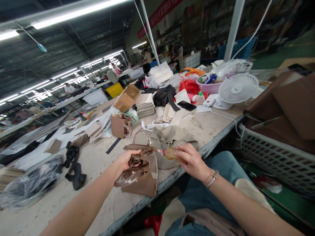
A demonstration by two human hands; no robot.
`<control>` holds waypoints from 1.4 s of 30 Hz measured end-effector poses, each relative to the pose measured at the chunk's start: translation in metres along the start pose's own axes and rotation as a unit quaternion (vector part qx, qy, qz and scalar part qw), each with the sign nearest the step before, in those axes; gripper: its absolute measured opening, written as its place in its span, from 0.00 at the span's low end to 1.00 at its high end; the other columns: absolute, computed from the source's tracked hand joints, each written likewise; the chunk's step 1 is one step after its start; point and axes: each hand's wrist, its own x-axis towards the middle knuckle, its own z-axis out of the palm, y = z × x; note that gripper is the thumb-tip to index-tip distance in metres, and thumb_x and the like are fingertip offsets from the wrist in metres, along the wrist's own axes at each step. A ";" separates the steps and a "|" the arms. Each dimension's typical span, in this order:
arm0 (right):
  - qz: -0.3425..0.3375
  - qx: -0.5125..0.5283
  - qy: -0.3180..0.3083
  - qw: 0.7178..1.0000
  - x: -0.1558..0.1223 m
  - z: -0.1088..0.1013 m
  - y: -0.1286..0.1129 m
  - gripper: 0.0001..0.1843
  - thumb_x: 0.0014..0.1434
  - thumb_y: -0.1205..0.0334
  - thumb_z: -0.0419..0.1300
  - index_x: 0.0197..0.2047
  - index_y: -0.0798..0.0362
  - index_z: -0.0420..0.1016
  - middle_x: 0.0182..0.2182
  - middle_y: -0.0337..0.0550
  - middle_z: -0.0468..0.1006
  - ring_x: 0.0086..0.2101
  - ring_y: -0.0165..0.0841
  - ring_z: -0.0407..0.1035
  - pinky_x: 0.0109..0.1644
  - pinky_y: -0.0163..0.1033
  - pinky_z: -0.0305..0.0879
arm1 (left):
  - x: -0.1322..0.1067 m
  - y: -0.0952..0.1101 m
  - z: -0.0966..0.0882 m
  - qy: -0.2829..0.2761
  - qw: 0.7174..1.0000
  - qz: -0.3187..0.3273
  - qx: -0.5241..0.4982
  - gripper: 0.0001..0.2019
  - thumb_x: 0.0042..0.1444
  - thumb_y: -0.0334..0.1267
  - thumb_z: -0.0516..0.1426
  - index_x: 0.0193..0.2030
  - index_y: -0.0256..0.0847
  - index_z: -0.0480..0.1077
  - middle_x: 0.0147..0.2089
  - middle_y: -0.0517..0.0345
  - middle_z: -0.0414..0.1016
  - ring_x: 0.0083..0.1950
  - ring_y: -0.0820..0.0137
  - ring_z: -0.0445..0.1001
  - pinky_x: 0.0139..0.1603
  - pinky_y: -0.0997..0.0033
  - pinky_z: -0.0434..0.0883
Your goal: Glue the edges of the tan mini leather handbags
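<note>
Left hand: your left hand held the top of the small brown bag, thumb over its folded flap.
Right hand: your right hand was closed around a wooden-handled tool, its tip at the bag's top.
Bag: it stood at the near edge of the table, just in front of a beige cloth.
Far right: a white fan sat well apart.

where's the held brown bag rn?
Head view, centre, on the table's near edge: brown bag gripped by the left hand, the right hand holding a wooden-handled tool at its top.
</note>
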 end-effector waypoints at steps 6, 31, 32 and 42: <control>0.019 0.029 -0.026 0.999 -0.010 -0.001 -0.003 0.18 0.58 0.72 0.57 0.50 0.49 0.67 0.45 0.49 0.69 0.42 0.38 0.63 0.43 0.46 0.66 | 0.001 0.000 0.000 -0.003 1.000 0.004 0.004 0.09 0.52 0.37 0.60 0.35 0.30 0.71 0.29 0.50 0.75 0.25 0.68 0.73 0.21 0.73 0.71; 0.052 0.041 -0.007 0.998 -0.011 0.001 -0.001 0.14 0.58 0.68 0.59 0.48 0.49 0.68 0.43 0.49 0.71 0.41 0.37 0.64 0.43 0.45 0.67 | -0.003 0.001 0.008 0.018 1.000 -0.003 0.015 0.08 0.54 0.36 0.59 0.33 0.30 0.70 0.27 0.51 0.75 0.26 0.68 0.74 0.24 0.73 0.72; 0.055 0.045 -0.016 0.997 -0.015 0.002 -0.002 0.14 0.58 0.67 0.59 0.48 0.50 0.68 0.42 0.48 0.71 0.41 0.37 0.64 0.43 0.44 0.67 | -0.003 0.001 0.009 0.021 1.000 -0.003 0.015 0.08 0.54 0.36 0.59 0.33 0.30 0.69 0.27 0.51 0.75 0.26 0.68 0.74 0.24 0.73 0.72; 0.059 0.041 0.025 0.997 -0.002 0.003 0.002 0.14 0.59 0.66 0.59 0.49 0.49 0.68 0.43 0.48 0.71 0.42 0.37 0.65 0.44 0.45 0.67 | -0.002 0.001 0.007 0.015 1.000 -0.006 0.018 0.09 0.54 0.36 0.59 0.36 0.30 0.71 0.29 0.49 0.76 0.27 0.67 0.75 0.23 0.74 0.71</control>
